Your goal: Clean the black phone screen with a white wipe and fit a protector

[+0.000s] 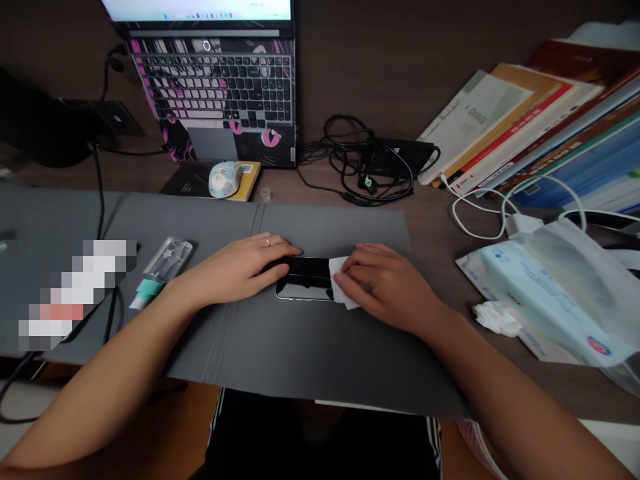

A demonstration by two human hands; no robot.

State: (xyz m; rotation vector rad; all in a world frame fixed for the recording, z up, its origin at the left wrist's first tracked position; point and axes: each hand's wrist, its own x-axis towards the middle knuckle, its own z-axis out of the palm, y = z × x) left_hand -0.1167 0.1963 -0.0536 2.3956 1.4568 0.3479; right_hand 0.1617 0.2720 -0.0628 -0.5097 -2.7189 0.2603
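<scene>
A smartphone [304,287] with a dark, glossy screen lies flat on the grey desk mat [320,353]. At its left end, my left hand [245,268] grips it, fingers along the far edge and thumb at the left side; a ring is on one finger. My right hand [389,283], fingers bent, presses a white tissue [346,293] onto the right end of the screen. The tissue and hand hide that end of the phone. Left of my left forearm lies a clear spray bottle [169,260] with a mint-green neck.
An open laptop [220,93] stands at the back, with a mouse [225,179] on books before it. Black cables and an adapter [395,160] lie behind the mat. Leaning books [530,127], a tissue pack [555,293] and a crumpled tissue [497,318] are at the right.
</scene>
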